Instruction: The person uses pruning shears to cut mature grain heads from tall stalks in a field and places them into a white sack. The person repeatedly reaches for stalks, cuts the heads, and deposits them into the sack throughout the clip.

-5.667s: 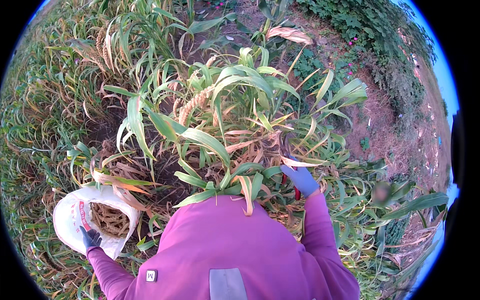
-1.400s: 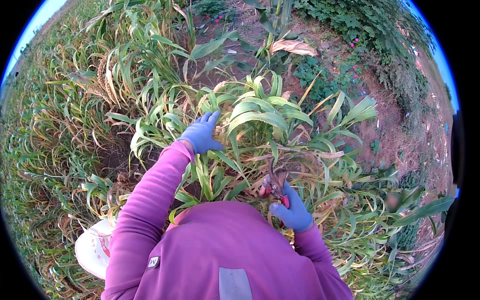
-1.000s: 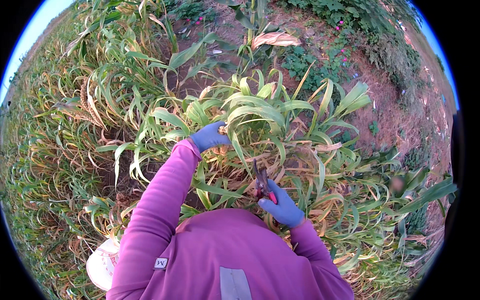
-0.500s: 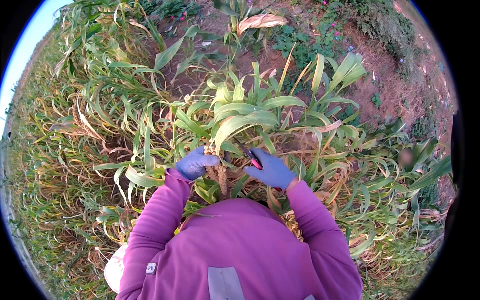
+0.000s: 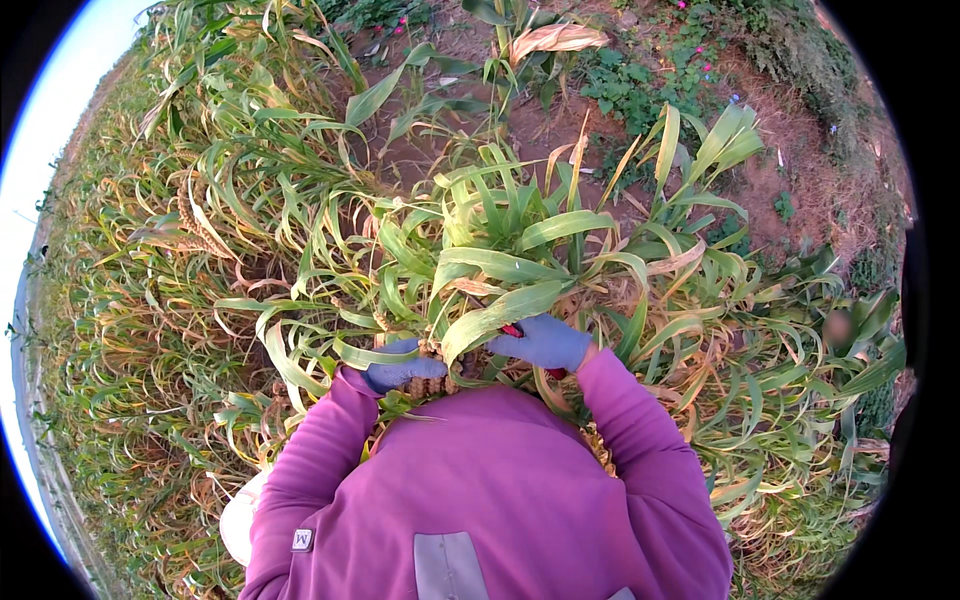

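Note:
My left hand (image 5: 393, 370), in a blue-grey glove, is closed around drooping, knobbly tan millet heads (image 5: 430, 384) close in front of my body. To its right, my gloved right hand (image 5: 548, 343) is wrapped round the red-and-black handles of pruning shears (image 5: 512, 330). A broad green leaf (image 5: 505, 318) arches between the hands and covers the shears' blades and part of the millet stems. Whether the blades touch a stem cannot be seen.
Dense millet plants (image 5: 180, 340) with green and yellowing leaves fill the left and surround my arms. Another drooping millet head (image 5: 197, 222) hangs at the left. A corn plant with a dry husk (image 5: 556, 40) stands ahead, beside bare reddish soil (image 5: 780, 190). A white rounded object (image 5: 240, 520) lies by my left elbow.
My left hand has come down toward my body with the millet heads. The shears' blades, visible before, are now behind the leaf. The whole view has shifted slightly.

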{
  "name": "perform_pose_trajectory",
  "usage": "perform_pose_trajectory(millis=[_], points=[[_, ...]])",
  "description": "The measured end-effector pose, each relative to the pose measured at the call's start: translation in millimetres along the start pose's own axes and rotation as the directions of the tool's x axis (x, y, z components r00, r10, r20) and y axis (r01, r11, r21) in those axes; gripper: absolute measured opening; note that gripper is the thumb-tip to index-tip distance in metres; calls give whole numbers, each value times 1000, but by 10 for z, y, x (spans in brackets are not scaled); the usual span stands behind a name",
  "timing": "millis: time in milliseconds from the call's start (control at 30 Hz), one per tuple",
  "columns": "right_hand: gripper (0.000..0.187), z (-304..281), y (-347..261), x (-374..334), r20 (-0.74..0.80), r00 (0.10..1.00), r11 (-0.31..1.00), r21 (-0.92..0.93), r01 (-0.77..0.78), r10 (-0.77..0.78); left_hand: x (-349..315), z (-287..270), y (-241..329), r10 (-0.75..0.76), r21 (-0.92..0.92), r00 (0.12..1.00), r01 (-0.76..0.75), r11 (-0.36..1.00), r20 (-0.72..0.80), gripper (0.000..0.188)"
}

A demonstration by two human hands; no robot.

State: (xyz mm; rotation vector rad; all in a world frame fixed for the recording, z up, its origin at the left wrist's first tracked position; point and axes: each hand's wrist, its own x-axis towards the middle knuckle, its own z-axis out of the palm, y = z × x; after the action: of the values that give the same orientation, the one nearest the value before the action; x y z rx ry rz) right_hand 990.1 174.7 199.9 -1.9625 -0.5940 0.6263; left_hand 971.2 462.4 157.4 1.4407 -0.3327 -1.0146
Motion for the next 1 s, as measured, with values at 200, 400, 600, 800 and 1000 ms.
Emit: perform_pose_trajectory(millis=[200, 400, 600, 800, 1000], points=[[49, 72, -34, -7, -14, 997, 993, -92, 73, -74, -32, 219, -143, 73, -242, 993, -93, 966, -90, 36], [46, 140, -5, -56, -159, 987, 997, -72, 12, -23, -37, 245, -202, 85, -306, 977, -143, 941, -193, 34], [54, 212, 126, -336, -238, 960, 961, -195, -197, 149, -85, 80, 111, 119, -309, 923, -241, 920, -367, 37], [66, 299, -33, -233, -331, 941, 911, -405, -77, -68, -13, 55, 128, 46, -269, 958, -125, 955, -283, 34], [60, 351, -125, -174, -419, 874, 903, -428, 48, -245, 104, 67, -144, -3, -145, 975, -30, 989, -221, 34]])
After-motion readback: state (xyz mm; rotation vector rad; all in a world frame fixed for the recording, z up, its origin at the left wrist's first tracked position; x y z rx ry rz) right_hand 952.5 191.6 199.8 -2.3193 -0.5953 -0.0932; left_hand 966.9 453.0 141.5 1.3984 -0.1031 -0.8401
